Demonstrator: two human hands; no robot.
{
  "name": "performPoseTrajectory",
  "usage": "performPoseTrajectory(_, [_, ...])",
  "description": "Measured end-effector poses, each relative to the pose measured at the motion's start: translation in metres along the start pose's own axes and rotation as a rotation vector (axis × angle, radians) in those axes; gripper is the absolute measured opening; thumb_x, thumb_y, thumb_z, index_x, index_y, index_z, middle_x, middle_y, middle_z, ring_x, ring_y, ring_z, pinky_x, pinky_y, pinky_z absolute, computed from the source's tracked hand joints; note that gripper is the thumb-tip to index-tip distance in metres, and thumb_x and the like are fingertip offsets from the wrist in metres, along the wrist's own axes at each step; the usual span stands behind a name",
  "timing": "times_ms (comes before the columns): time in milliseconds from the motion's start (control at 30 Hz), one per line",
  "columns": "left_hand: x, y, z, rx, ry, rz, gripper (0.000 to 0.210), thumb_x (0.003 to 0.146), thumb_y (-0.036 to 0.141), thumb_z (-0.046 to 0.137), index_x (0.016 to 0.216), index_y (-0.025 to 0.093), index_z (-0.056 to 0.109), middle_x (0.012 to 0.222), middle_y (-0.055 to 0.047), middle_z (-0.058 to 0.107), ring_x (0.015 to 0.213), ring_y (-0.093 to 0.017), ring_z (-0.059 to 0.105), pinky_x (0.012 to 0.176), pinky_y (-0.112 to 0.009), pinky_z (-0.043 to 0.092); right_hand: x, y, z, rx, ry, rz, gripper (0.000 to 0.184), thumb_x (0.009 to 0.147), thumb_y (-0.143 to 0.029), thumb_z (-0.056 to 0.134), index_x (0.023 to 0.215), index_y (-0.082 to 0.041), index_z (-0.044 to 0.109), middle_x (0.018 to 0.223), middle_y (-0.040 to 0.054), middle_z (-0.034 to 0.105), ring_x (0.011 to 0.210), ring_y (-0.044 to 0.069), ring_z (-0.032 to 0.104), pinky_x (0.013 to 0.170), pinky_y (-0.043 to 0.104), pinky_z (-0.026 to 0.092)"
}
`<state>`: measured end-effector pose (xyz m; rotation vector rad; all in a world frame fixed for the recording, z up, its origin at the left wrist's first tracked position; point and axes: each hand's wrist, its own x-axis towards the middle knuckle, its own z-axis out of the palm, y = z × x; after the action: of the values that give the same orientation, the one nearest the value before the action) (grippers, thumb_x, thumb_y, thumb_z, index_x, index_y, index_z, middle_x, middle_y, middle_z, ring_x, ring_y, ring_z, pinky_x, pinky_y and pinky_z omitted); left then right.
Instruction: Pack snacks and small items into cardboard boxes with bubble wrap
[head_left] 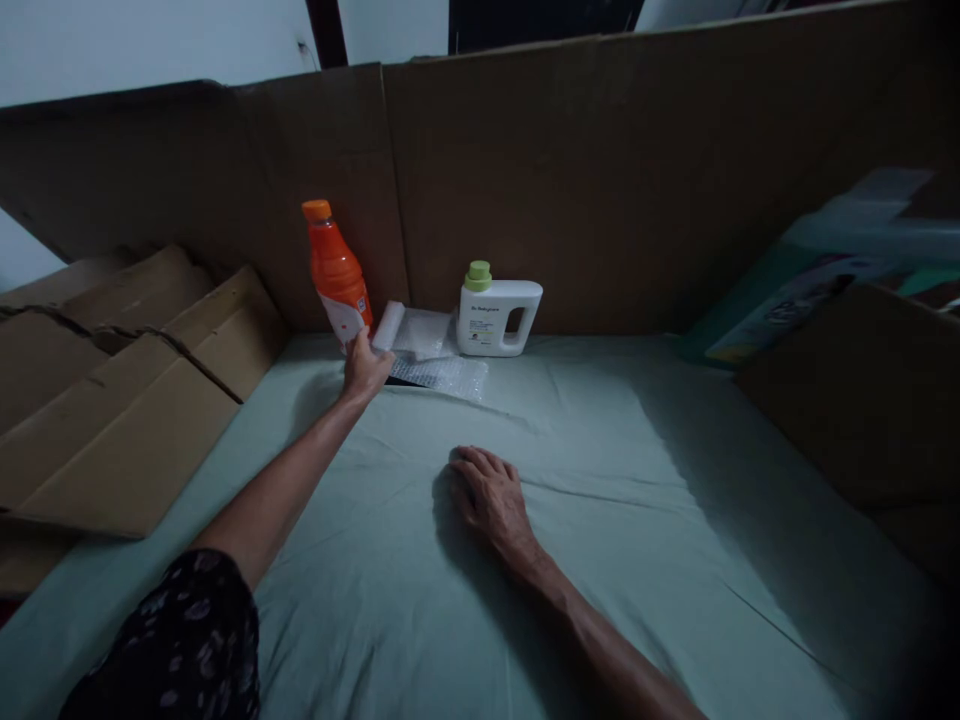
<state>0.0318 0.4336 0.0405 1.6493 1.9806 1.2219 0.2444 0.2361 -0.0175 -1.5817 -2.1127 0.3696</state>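
Observation:
My left hand (365, 372) reaches forward to the lower part of an orange bottle (339, 265) with an orange cap and a pale label. The fingers touch or nearly touch the label, and the thumb points away to the right, off the bottle. Beside that hand lie clear bubble wrap (442, 373) and a small wrapped bundle (420, 332), with a dark flat edge showing under the wrap. A white jug (491, 318) with a green cap and a side handle stands to the right. Nearer to me, my right hand (495, 500) rests palm down on the cloth, fingers loosely bent, holding nothing.
A pale green cloth (600, 450) covers the surface. Tall cardboard (525, 180) forms a wall at the back. Folded cardboard boxes (127, 400) sit on the left. At right, a large bottle of green liquid (780, 290) leans behind more cardboard (862, 400).

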Motion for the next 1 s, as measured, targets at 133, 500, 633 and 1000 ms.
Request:
performPoseTrajectory(133, [-0.011,-0.024,-0.019,0.091,0.013,0.016,0.07,0.073,0.017,0.062,0.141,0.007,0.049,0.139,-0.023,0.054,0.135,-0.034,0.051,0.116,-0.045,0.039,0.0,0.004,0.002,-0.019,0.004,-0.02,0.032,0.087,-0.02,0.062,0.118,-0.021,0.071,0.138,0.009,0.065,0.13,0.027,0.053,0.107,0.043,0.038])
performPoseTrajectory(500, [-0.167,-0.023,0.005,0.0,-0.417,0.469,0.067,0.085,0.045,0.051,0.146,0.017,0.049,0.148,-0.018,0.054,0.139,-0.035,0.048,0.12,-0.051,0.034,-0.005,-0.009,0.006,-0.056,0.004,-0.042,0.024,0.093,-0.027,0.06,0.115,-0.024,0.068,0.133,0.003,0.068,0.122,0.022,0.058,0.1,0.038,0.04])
performPoseTrajectory(633, [-0.186,-0.051,0.009,0.112,-0.45,0.607,0.076,0.089,0.057,0.039,0.15,0.012,0.046,0.148,-0.022,0.054,0.139,-0.039,0.048,0.119,-0.056,0.032,-0.006,-0.003,0.009,-0.095,0.004,-0.034,0.025,0.094,-0.03,0.061,0.118,-0.024,0.066,0.136,0.001,0.066,0.122,0.02,0.058,0.1,0.037,0.041])
performPoseTrajectory(1000, [-0.229,-0.045,-0.019,0.353,-0.44,0.939,0.06,0.093,0.053,0.046,0.137,0.017,0.063,0.15,-0.021,0.054,0.142,-0.036,0.046,0.117,-0.056,0.03,-0.142,0.086,-0.303,-0.64,0.561,0.621,0.056,0.082,-0.021,0.07,0.136,-0.015,0.056,0.158,0.0212,0.041,0.147,0.04,0.032,0.118,0.06,0.022])
